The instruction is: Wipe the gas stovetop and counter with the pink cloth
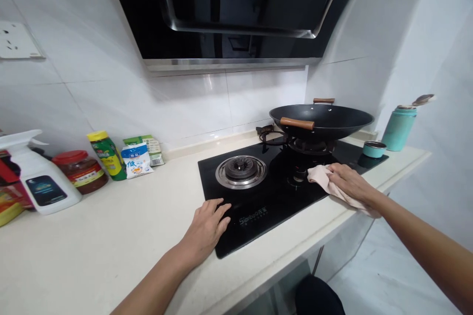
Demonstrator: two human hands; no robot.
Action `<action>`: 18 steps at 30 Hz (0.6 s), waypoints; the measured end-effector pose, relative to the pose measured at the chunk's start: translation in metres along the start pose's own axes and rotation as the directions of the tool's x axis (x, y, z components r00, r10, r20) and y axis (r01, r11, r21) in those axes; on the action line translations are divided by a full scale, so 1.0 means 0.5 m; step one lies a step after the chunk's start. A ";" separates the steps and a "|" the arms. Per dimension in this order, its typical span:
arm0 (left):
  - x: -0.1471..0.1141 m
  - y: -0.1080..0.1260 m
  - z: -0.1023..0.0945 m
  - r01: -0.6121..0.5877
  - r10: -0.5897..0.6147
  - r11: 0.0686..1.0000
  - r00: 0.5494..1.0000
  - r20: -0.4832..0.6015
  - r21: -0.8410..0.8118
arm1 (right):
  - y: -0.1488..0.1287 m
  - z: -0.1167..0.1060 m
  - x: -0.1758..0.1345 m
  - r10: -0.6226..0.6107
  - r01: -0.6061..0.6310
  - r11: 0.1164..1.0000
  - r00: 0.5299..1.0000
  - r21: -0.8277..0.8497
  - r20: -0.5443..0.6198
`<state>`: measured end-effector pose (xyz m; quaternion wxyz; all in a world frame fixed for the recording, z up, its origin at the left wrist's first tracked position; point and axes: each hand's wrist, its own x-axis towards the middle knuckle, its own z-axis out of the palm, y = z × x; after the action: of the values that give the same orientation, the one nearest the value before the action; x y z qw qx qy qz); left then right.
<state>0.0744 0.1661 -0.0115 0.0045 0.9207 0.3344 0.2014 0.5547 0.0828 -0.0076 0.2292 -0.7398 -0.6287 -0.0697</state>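
My right hand (pixel 348 182) presses a pale pink cloth (pixel 320 177) onto the front of the black glass gas stove (pixel 273 197), just right of a control knob (pixel 299 175). Part of the cloth hangs over the counter's front edge. Over the stove's left front corner rests my left hand (pixel 209 224), fingers spread and holding nothing. Behind it is the bare left burner (pixel 241 171), its pan support off. A black wok (pixel 325 120) with wooden handles sits on the right burner. Beside the wok, a pan support (pixel 272 137) lies at the stove's back edge.
A turquoise flask (pixel 399 128) and its cup-like lid (pixel 374 149) stand at the right end. Along the left wall are a white spray bottle (pixel 46 177), a red-lidded jar (pixel 82 172), a green bottle (pixel 108 156) and seasoning packets (pixel 136 160). A range hood (pixel 236 47) hangs above.
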 end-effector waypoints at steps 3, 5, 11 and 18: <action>0.000 -0.001 0.000 -0.009 0.009 1.000 1.000 -0.008 0.000 | 0.012 0.003 0.005 0.035 -0.036 0.998 0.999 0.042 0.021; 0.000 -0.001 0.000 -0.013 0.013 1.000 1.000 -0.010 0.001 | 0.010 0.007 0.004 0.074 -0.073 0.997 0.997 0.020 -0.013; 0.001 0.003 0.000 -0.007 0.007 1.000 1.000 -0.010 0.011 | -0.064 0.013 -0.027 0.058 -0.059 0.990 0.998 -0.131 -0.012; 0.002 0.007 -0.003 -0.006 0.006 1.000 1.000 -0.013 0.012 | -0.180 0.026 -0.062 -0.136 0.137 0.983 0.991 -0.126 0.018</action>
<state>0.0769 0.1638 -0.0090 -0.0038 0.9203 0.3330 0.2054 0.4593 0.0699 -0.0083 0.1734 -0.7084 -0.6734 -0.1215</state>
